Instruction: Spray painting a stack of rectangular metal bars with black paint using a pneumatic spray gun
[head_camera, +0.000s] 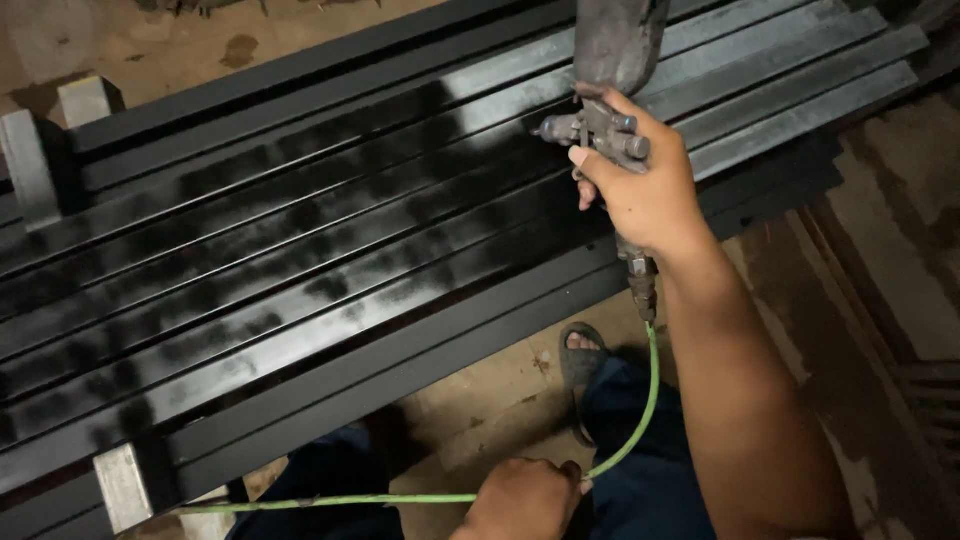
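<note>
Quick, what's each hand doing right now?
Left hand: closed on the green air hose.
Right hand: closed around the spray gun, above the metal bars.

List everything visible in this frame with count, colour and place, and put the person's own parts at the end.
metal bars: many, too closely packed to count, grey with wet black paint in patches, laid side by side across the frame
support blocks: three seen, pale grey, under the bars at the left
spray gun: one, grey with a cup on top, above the bars at upper centre
hose: one, green, running from the gun's base down and left
floor: brown, stained, right and below
sandal: one, dark, on a foot below the bars
trousers: dark blue, bottom centre
right hand: grips the spray gun
left hand: holds the hose, bottom centre
</note>
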